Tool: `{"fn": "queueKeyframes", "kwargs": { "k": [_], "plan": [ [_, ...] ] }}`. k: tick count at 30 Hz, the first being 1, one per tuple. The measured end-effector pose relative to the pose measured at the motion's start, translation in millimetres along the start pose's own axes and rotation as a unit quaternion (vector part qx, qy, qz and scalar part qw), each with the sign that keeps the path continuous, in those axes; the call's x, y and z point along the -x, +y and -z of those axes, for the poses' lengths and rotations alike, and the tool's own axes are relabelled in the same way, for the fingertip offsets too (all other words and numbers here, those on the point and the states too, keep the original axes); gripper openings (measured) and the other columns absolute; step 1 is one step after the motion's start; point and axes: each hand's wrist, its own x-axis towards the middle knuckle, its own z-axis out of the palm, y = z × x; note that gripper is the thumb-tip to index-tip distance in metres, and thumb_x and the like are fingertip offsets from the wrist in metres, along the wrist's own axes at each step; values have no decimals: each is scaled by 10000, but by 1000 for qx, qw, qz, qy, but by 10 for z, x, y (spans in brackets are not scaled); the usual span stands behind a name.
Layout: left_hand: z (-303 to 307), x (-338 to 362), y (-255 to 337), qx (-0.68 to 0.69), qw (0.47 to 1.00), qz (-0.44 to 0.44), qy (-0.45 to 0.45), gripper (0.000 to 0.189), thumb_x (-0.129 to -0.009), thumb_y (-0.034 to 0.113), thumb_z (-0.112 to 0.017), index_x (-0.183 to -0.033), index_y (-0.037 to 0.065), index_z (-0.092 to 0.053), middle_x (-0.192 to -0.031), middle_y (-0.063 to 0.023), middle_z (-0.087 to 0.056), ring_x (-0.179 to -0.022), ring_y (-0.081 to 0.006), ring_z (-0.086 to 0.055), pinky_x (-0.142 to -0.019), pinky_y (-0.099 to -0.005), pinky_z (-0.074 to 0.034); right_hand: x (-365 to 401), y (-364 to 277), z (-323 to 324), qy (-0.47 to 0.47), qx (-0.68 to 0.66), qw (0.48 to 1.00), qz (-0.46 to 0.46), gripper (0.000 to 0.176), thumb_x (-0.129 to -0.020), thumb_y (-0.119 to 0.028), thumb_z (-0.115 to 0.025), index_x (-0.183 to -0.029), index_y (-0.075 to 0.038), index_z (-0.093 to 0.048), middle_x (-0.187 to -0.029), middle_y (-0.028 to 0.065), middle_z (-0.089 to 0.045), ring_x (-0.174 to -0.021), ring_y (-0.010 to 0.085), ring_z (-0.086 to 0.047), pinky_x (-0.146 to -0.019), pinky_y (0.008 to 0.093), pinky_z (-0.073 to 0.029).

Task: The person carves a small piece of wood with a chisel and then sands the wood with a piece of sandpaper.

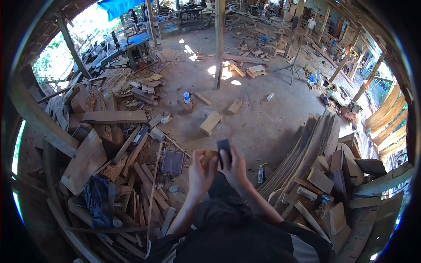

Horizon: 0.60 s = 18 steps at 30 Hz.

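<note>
In front of my lap, my left hand (198, 176) is closed round a small yellowish-brown wooden piece (209, 157). Close beside it, my right hand (237, 170) grips a dark, flat rectangular block (224, 146) that stands up past the fingers. The block's face is right at the edge of the wooden piece. Fingers hide much of the wooden piece and the lower part of the block. Below my left hand, a dark square panel in a frame (173, 161) lies on the ground.
Scrap boards (144, 184) are heaped on the left, and long planks (302, 149) lean together on the right. A wooden block (211, 122) sits on the floor ahead, near a post (219, 48). A bottle (260, 174) stands at right. Farther off are a blue machine table (133, 41) and a person (311, 24).
</note>
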Motion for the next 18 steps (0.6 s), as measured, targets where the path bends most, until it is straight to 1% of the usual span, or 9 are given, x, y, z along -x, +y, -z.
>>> {"fn": "queueKeyframes", "kwargs": {
  "k": [4, 5, 8, 10, 12, 13, 15, 16, 18],
  "plan": [
    [11, -4, 5, 21, 999, -17, -19, 319, -986, 154, -627, -1163, -32, -437, -854, -142, -689, -715, -121, -657, -577, -266, -511, 38, -9, -2, 2, 5, 1000, -29, 226, -975, -235, -589, -999, -19, -528, -677, 265, -605, -671, 483, -610, -558, 512, -468],
    [38, -31, 49, 69, 997, 29, 3, 316, -987, 151, -626, -1165, -30, -438, -866, -135, -694, -728, -115, -656, -584, -261, -516, 128, -38, -32, -16, -6, 1000, 9, 219, -969, -230, -598, -1010, -24, -534, -674, 266, -601, -665, 480, -612, -562, 518, -469],
    [45, -99, 77, 87, 996, 3, 20, 304, -989, 145, -622, -1164, -24, -439, -867, -124, -695, -723, -108, -648, -585, -253, -517, 200, -69, -29, -25, 12, 999, 42, 214, -964, -222, -607, -1020, -29, -533, -669, 258, -601, -662, 481, -612, -559, 520, -467],
    [47, -62, 71, 96, 995, 22, -5, 283, -983, 146, -623, -1140, -11, -448, -879, -154, -719, -731, -146, -685, -585, -288, -517, 24, -97, 63, -33, 28, 999, 12, 193, -972, -209, -589, -996, -25, -534, -706, 265, -615, -692, 483, -611, -562, 520, -466],
    [-15, 0, 56, -19, 993, -28, -114, 269, -987, 139, -613, -1141, -7, -448, -890, -169, -719, -737, -167, -689, -602, -329, -530, -163, 61, 77, 83, 21, 996, 19, 230, -992, -231, -572, -973, -5, -531, -697, 238, -613, -605, 436, -626, -539, 499, -458],
    [-6, -11, 123, -28, 986, 12, -164, 289, -987, 147, -615, -1162, -9, -446, -884, -184, -716, -752, -189, -697, -635, -358, -538, -237, 125, 114, 84, 21, 996, 18, 230, -992, -231, -572, -973, -5, -531, -697, 238, -613, -605, 436, -626, -539, 499, -458],
    [-61, 4, 97, 32, 983, 48, -173, 312, -981, 150, -627, -1181, -8, -447, -906, -173, -715, -774, -195, -699, -653, -350, -542, -350, 192, 203, 87, -10, 996, -5, 295, -1012, -294, -563, -949, -7, -537, -654, 153, -596, -499, 271, -598, -484, 411, -450],
    [-79, 10, 80, 93, 976, 85, -180, 336, -975, 154, -639, -1199, -7, -448, -929, -163, -714, -797, -202, -701, -671, -343, -546, -382, 181, 254, 86, -11, 996, -5, 295, -1012, -294, -563, -949, -7, -537, -654, 153, -596, -499, 271, -598, -484, 411, -450],
    [-81, -33, 70, 143, 976, 89, -137, 328, -994, 173, -612, -1219, -3, -450, -962, -150, -705, -846, -205, -699, -702, -332, -548, -416, 127, 361, 70, -158, 970, -170, 324, -1020, -345, -560, -946, -30, -540, -632, 54, -561, -487, 123, -537, -444, 304, -425]
  ]
}}
